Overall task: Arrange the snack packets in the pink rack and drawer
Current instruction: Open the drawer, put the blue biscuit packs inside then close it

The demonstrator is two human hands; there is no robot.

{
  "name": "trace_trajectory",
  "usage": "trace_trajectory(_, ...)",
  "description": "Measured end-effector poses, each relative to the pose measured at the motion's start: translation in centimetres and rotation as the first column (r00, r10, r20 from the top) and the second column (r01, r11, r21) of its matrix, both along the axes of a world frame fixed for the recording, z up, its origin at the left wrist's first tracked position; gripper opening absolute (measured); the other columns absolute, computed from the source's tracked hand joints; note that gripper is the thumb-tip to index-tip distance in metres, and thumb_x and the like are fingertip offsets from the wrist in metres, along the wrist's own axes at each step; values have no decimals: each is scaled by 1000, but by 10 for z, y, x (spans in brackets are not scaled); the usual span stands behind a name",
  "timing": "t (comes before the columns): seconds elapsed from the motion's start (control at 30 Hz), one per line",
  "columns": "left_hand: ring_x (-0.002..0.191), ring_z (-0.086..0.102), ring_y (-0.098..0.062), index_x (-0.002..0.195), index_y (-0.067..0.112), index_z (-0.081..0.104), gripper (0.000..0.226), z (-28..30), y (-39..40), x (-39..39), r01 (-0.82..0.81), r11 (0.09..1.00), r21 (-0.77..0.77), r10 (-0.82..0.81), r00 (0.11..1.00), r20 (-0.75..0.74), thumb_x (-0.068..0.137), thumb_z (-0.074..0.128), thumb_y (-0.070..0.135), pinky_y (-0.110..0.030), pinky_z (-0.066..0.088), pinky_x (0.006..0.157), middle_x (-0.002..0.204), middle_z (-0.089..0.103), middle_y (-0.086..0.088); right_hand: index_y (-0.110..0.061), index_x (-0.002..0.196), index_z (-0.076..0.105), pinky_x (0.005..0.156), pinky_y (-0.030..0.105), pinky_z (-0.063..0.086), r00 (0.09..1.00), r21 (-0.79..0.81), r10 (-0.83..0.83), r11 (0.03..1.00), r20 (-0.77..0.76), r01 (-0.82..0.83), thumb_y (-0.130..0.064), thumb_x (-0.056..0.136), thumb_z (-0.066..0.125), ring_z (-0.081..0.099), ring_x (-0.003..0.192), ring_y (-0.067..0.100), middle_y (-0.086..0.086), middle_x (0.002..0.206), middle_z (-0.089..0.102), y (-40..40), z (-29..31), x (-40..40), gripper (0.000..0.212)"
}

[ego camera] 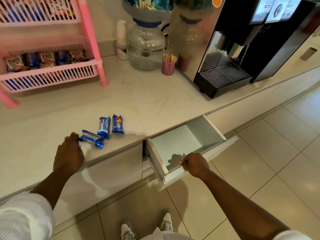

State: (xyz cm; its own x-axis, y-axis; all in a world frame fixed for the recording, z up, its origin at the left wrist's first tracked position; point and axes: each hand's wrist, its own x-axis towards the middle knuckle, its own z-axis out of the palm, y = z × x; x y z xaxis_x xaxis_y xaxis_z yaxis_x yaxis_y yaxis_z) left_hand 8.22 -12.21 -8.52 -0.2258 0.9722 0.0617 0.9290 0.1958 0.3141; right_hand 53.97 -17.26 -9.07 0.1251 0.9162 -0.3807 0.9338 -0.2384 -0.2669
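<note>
You are risking a slip: three packets are lying loose near the counter (155, 101) edge, and a hasty sweep could be knocking the nearest packet (91, 138) onto the floor beside the drawer (174, 144). Your left hand (70, 151) is lying flat, fingers nearly straight, tips touching that packet, gripping nothing. Your right hand (194, 163) is curling over the open drawer's front edge. The rack (52, 73) is standing far left, already holding packets.

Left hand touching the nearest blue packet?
Touching. The head view shows the left hand's fingertips meeting the nearest blue packet's crimped end on the counter.
</note>
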Motion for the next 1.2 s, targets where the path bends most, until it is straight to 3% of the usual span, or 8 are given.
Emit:
trace_trajectory(0.13, 99, 59, -43, 130, 7, 45, 38, 1, 1, -3, -27, 999, -28, 29, 997, 76, 92, 46, 3, -54, 49, 88, 115, 55, -21, -18, 89, 80, 75, 29, 56, 999, -90, 41, 995, 35, -38, -54, 91, 64, 71, 83, 20, 3, 86, 76, 9, 7, -4, 39)
trace_trajectory(0.23, 116, 54, -41, 133, 4, 45, 41, 3, 2, 0, -78, 996, -36, 84, 972, 218, 92, 42, 0, -50, 44, 99, 126, 55, -22, -15, 83, 77, 73, 30, 54, 999, -99, 33, 994, -41, -37, -60, 90, 61, 70, 80, 19, 2, 81, 73, 24, 15, -24, 48)
trace_trajectory(0.33, 134, 44, -35, 141, 2, 45, 45, 6, 1, 11, -257, 966, -20, 241, 871, 428, 96, 46, 2, -42, 33, 112, 146, 47, -19, -18, 94, 74, 75, 31, 54, 988, 1, 28, 1000, -151, -28, -63, 91, 56, 68, 85, 16, -2, 91, 73, 42, 26, -61, 49)
trace_trajectory(0.47, 127, 47, -37, 135, 0, 50, 41, 19, 4, 27, -386, 916, 112, 289, 825, 485, 95, 56, 8, -42, 36, 109, 136, 51, -24, -22, 96, 71, 80, 32, 54, 948, 183, 72, 983, -310, -15, -60, 91, 58, 67, 92, 14, -7, 97, 72, 72, 39, -125, 41)
trace_trajectory(0.57, 119, 49, -38, 137, 14, 44, 51, 32, 8, 36, -478, 878, 13, 376, 706, 601, 92, 65, 26, -44, 42, 101, 135, 43, -23, -24, 116, 66, 84, 31, 52, 921, 259, 141, 965, -364, -46, -55, 89, 65, 65, 100, 14, -3, 115, 66, 94, 43, -174, 40)
trace_trajectory(0.77, 90, 55, -27, 139, 30, 37, 68, 39, 20, 45, -422, 887, -188, 428, 598, 678, 83, 74, 41, -37, 51, 89, 132, 32, -19, -30, 135, 48, 86, 31, 48, 922, 225, 192, 967, -336, -119, -45, 87, 71, 62, 108, 27, 8, 132, 45, 131, 44, -243, 56)
trace_trajectory(1.0, 95, 62, -32, 139, 24, 36, 74, 30, 32, 34, -368, 877, -309, 465, 487, 740, 79, 80, 23, -49, 59, 83, 133, 33, -18, -19, 137, 44, 97, 43, 51, 963, 184, 68, 983, -261, -19, -46, 89, 67, 57, 118, 35, 15, 130, 55, 149, 39, -269, 60)
trace_trajectory(1.2, 99, 63, -31, 134, 17, 40, 73, 30, 39, 29, -340, 865, -368, 495, 461, 737, 75, 83, 19, -48, 60, 82, 134, 37, -17, -13, 130, 48, 90, 37, 54, 963, 183, -8, 981, -268, 59, -42, 81, 79, 61, 114, 28, 11, 127, 61, 146, 39, -266, 65)
